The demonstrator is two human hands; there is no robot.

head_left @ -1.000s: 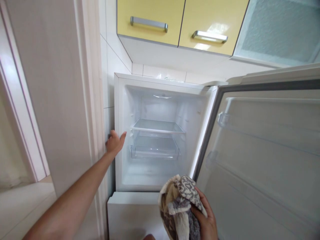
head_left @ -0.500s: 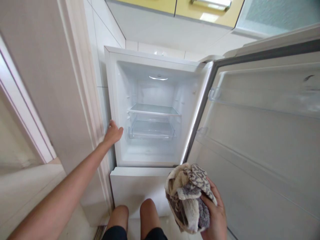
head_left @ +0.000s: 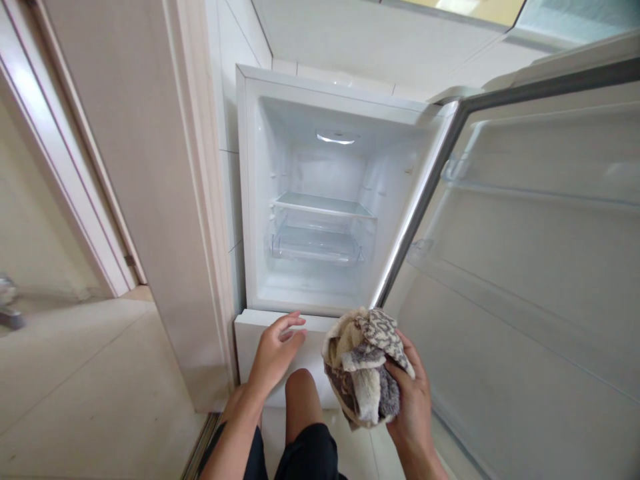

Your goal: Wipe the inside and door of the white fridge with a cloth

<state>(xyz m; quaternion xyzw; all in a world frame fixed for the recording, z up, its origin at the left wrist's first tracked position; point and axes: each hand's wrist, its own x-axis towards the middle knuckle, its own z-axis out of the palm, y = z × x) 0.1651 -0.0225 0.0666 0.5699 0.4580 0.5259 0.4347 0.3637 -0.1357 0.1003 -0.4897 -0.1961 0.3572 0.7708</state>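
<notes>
My right hand [head_left: 410, 393] grips a bunched, patterned cloth [head_left: 367, 367] in cream, brown and grey. It is held in front of the lower edge of an open white fridge [head_left: 249, 200]. My left hand [head_left: 280, 347] hovers over my knees, to the left of the cloth, with its fingers slightly curled, apart and holding nothing. Behind it is the fridge's closed lower front [head_left: 250, 333]. Inside the fridge are a glass shelf [head_left: 325, 203] and a clear drawer [head_left: 317, 250] beneath it.
On the right the fridge door [head_left: 500, 293] stands wide open, with clear door racks [head_left: 525, 190] on its inner side. A pale wooden door frame [head_left: 200, 200] rises close on the left. Tiled floor [head_left: 100, 387] lies beyond it.
My left hand has let go of the fridge's left edge and moved right and down towards the cloth. My right hand still holds the cloth. The view has shifted left and down.
</notes>
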